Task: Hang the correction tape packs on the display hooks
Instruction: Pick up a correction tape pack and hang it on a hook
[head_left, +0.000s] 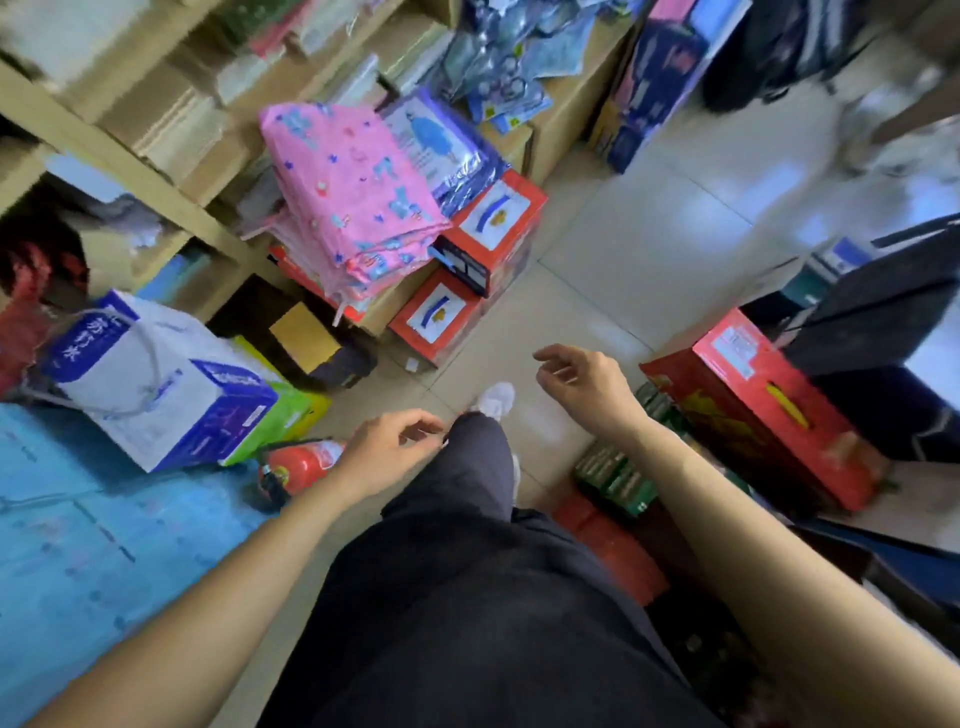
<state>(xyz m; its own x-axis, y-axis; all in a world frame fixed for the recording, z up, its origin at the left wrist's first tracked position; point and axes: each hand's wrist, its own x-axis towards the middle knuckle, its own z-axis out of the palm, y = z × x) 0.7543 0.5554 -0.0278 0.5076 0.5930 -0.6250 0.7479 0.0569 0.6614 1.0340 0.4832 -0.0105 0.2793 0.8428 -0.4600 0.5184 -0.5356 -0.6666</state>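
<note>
Nothing's being gripped, left hand (389, 447) and right hand (582, 387) are being carried loosely curled; tape packs probably need locating first.

Both bare forearms extend forward from the near edge, well apart. Left grip (387, 444): fingers loosely curled, holding nothing. Right grip (582, 387): farther out, wrist bent, fingers relaxed, holding nothing.

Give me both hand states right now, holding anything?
Left hand: open, fingers loosely curled, holding nothing.
Right hand: open, fingers loosely curled, holding nothing.
</note>
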